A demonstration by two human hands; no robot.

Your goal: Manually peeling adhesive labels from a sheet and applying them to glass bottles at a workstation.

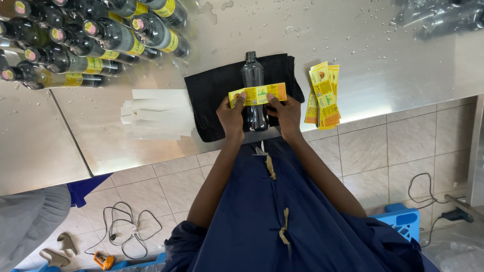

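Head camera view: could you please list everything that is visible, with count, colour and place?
bottle: one, clear with dark liquid, lying on the cloth
label: one, yellow, held across the bottle
cloth: one, black, on the counter
label stack: one pile, yellow, right of the cloth
paper strips: one pile, white, left of the cloth
labelled bottles: many, dark with yellow labels, top left
counter: one, steel, wet
cables: dark, on the tiled floor
left hand: holds the label's left end
right hand: holds the label's right end
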